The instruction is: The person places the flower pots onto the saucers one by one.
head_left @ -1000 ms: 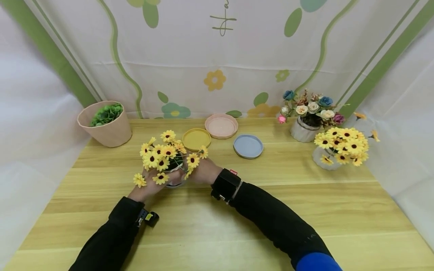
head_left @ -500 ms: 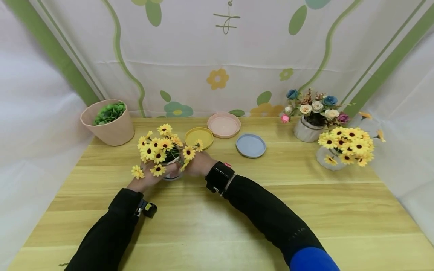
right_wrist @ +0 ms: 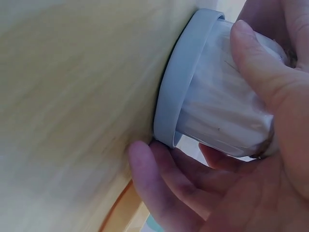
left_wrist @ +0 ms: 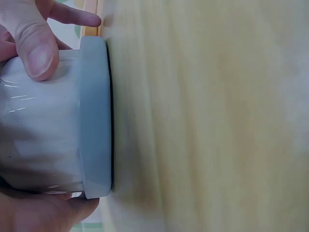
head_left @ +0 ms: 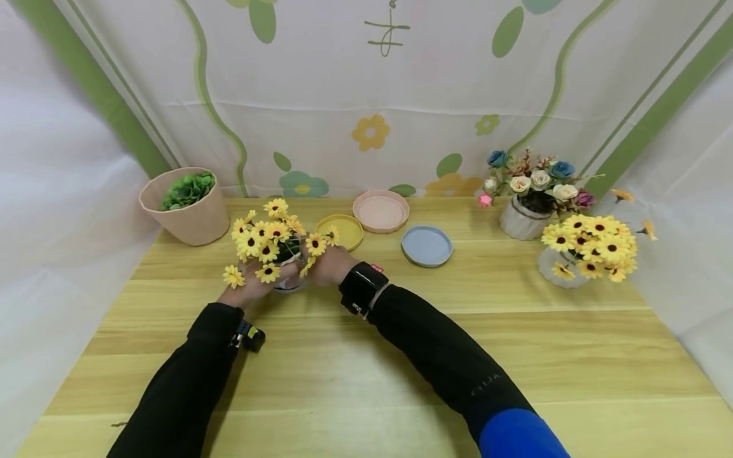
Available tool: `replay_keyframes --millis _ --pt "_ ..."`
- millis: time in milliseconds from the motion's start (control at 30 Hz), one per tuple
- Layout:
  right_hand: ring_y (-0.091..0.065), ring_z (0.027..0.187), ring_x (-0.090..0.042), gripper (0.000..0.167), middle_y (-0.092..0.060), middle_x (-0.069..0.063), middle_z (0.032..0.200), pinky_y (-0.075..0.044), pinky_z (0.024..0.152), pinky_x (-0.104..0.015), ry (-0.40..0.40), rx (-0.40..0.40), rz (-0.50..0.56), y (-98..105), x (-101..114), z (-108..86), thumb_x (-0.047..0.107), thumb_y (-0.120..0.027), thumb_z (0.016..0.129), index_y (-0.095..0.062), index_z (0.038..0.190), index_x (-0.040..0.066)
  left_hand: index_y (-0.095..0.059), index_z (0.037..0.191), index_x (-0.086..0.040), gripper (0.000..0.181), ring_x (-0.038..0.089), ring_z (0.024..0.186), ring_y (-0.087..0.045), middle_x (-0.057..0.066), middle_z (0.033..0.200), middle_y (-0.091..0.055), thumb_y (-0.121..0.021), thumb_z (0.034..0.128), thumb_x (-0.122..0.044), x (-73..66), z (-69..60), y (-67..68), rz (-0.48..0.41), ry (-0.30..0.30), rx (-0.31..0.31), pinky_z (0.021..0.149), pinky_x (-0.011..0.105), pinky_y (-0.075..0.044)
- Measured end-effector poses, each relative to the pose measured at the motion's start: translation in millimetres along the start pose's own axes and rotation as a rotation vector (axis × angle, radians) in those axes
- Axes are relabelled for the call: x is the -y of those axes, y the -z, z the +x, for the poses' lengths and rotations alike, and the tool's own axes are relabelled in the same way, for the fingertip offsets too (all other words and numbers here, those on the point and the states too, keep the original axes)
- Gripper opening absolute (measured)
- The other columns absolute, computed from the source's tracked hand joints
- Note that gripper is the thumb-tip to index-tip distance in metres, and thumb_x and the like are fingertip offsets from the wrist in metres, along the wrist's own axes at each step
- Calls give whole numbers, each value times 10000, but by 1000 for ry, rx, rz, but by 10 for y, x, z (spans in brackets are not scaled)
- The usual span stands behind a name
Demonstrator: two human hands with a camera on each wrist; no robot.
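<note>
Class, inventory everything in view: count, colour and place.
Table: one, pale wood, underneath.
Backdrop: one, printed white, behind.
Planter: one, pink, far left, green plant inside.
Yellow saucer, pink saucer, blue saucer: one each, back centre.
Held pot: one, white, left of centre, yellow flowers.
Grey-blue saucer: one, under held pot.
Back pot: one, white, right, mixed flowers.
Front pot: one, white, right, yellow flowers.
Scrap: one, dark, front left.
Sleeves: two, black, front; right one partly blue.
Wrist straps: two, dark, at cuffs.
Left hand, right hand: one each, gripping held pot.
</note>
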State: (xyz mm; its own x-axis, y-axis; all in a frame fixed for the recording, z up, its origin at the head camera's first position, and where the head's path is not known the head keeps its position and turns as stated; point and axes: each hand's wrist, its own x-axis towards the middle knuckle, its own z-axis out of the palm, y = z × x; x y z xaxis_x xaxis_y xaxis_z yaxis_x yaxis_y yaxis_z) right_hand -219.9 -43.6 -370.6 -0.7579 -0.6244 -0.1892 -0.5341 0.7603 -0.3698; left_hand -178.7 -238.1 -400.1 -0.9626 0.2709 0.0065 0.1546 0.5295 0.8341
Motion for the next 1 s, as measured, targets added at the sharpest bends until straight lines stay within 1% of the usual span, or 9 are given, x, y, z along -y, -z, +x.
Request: replay_keyframes --millis 100,267,333,400,500,600,800,900,1000 --pt "-621 1334 -255 613 -600 -76 1531 -557 1061 -447 -7 -1 18 14 -19 45 548 -729 964 -625 1421 152 -306 1613 36 695 448 1565 -266 272 1642 -344 -563 1081 -330 7 18 32 64 23 9 1296 622 -202" --pt "-622 1326 -270 641 -606 -97 1515 -543 1078 -447 -26 4 59 49 -46 92 548 -742 954 -613 1429 137 -328 1596 43 603 433 1557 -286 272 1627 -363 -539 1103 -232 31 149 42 -46 -67 42 1291 594 -223" --pt "-617 1328 -282 666 -591 -113 1528 -544 1069 -443 -31 2 82 66 -54 105 534 -748 955 -590 1455 123 -338 1588 39 571 418 1554 -298 259 1617 -379 -545 1092 -155 40 200 42 -70 -123 32 1292 580 -228" --pt "-611 1337 -294 721 -570 -124 1553 -539 1075 -429 -44 5 111 84 -62 110 524 -744 961 -534 1520 119 -318 1600 36 591 423 1574 -265 258 1639 -348 -543 1090 -161 37 229 46 -43 -119 25 1306 587 -206" --pt "-560 1414 -333 901 -505 -153 1620 -503 1141 -410 -109 40 150 105 -74 106 555 -711 974 -303 1680 172 -311 1612 26 638 427 1591 -242 256 1655 -334 -581 1069 -171 34 281 50 11 -115 -7 1318 593 -192" --pt "-477 1499 -358 1014 -437 -170 1665 -460 1197 -401 -190 84 193 122 -80 102 595 -670 985 -50 1720 273 -308 1618 25 645 438 1596 -230 261 1665 -320 -569 1073 -203 28 332 64 42 -94 -5 1320 597 -188" --pt "-400 1556 -354 1020 -443 -167 1663 -395 1257 -445 -226 77 238 134 -109 188 588 -672 986 -32 1720 283 -293 1630 38 715 455 1595 -222 275 1676 -307 -561 1080 -332 11 417 108 167 -33 -27 1323 595 -178" --pt "-499 1486 -340 1039 -544 -161 1589 -416 1236 -444 -216 70 189 124 -130 268 588 -666 991 -19 1723 236 -327 1615 43 674 446 1580 -269 274 1653 -354 -569 1079 -286 18 470 116 166 -47 -32 1316 584 -215" --pt "-609 1365 -318 1037 -629 -142 1507 -485 1140 -413 -218 53 166 113 -159 342 586 -669 991 -40 1724 209 -308 1619 48 673 442 1585 -259 275 1656 -346 -582 1071 -230 19 533 118 163 -59 -36 1320 583 -209"
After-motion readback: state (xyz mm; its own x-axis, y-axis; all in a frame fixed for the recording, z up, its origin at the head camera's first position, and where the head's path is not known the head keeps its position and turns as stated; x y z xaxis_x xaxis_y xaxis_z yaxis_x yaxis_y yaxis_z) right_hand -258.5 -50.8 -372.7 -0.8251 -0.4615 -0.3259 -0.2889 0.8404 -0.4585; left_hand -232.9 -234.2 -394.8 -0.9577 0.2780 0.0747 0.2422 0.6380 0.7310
